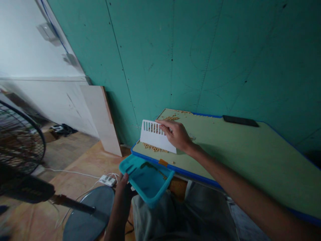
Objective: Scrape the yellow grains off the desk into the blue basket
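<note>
Nearest, the left hand [122, 190] holds the turquoise tray [149, 184] at its side, thumb on the rim and the other fingers mostly hidden behind it. A few small grains [163, 175] lie in the tray, which sits just below the table [240, 147] at its blue-edged front, near an orange patch [163, 162]; the dim view leaves unclear whether rim and edge touch. Beyond that edge, a line of loose beans [154, 147] lies along the near side of a white slotted scraper [157, 141], pinched at its upper part between the thumb and fingers of the right hand [177, 133]. This looks like the drawing-in step; the next move calls for a low, even pull toward the edge, with the tray steady underneath. Farther back, another bean cluster [171, 118] remains near the green wall [150, 67].
</note>
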### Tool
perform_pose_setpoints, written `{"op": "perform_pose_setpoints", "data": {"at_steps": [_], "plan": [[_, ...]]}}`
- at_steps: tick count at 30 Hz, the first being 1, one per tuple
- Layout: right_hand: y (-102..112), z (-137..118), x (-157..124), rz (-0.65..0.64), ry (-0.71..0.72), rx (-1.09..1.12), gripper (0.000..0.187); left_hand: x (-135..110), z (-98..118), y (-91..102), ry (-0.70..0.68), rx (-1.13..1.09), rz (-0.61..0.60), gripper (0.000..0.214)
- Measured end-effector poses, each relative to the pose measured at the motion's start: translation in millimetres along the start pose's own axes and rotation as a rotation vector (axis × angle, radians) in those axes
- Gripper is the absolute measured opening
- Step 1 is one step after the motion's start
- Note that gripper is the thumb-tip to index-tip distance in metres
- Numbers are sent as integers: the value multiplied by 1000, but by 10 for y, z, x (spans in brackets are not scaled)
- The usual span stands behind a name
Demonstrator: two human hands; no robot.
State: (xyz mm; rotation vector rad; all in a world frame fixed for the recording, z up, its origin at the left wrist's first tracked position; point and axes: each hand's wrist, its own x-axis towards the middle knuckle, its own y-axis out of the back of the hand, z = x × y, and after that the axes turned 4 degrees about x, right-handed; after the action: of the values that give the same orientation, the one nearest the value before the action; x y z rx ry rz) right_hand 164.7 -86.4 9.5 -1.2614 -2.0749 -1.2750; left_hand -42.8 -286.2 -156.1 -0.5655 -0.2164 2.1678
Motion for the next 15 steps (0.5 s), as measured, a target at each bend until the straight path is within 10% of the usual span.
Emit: {"op": "perform_pose_setpoints", "data": {"at_steps": [15], "plan": [[-21, -91, -5, -21, 6, 13, 36, -108, -12, -46, -41, -6, 30, 71]]}}
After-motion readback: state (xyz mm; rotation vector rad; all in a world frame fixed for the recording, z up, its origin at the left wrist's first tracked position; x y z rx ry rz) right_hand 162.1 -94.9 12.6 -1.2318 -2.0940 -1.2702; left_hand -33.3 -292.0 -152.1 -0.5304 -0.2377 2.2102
